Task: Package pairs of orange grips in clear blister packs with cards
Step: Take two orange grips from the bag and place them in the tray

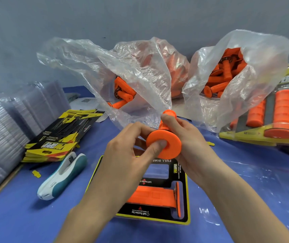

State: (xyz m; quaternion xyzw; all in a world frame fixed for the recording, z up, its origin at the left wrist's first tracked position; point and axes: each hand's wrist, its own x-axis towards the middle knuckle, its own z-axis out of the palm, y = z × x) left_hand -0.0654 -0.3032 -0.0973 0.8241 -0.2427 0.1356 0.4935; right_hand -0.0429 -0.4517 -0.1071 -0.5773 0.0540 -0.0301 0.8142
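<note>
Above blister pack: orange grip between left hand and right hand

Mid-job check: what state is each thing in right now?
Held grip: off the table, gripped by left hand and right hand.
Pack on table: near slot holds seated grip, far slot empty.
Left bag: open, grips inside.
Right bag: open, grips inside.
Finished packs: filled, lying at right.
White-teal tool: lying untouched.
</note>
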